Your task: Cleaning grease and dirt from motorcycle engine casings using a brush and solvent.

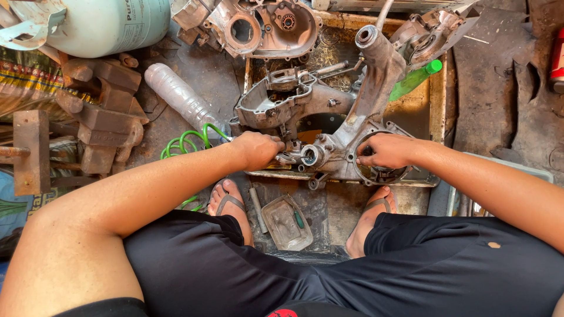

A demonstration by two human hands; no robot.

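Note:
A grimy metal engine casing lies in a shallow metal tray on the floor in front of me. My left hand is closed on a small tool or fitting at the casing's near left edge, beside a round bearing hole. My right hand grips the rim of the casing's large round opening. A tube-shaped arm of the casing rises toward the back. I squat with both sandalled feet just before the tray.
A second engine case half sits behind. A green bottle lies in the tray. A clear plastic bottle, a coiled green hose, a gas cylinder, rusty metal blocks stand left. A small metal dish lies between my feet.

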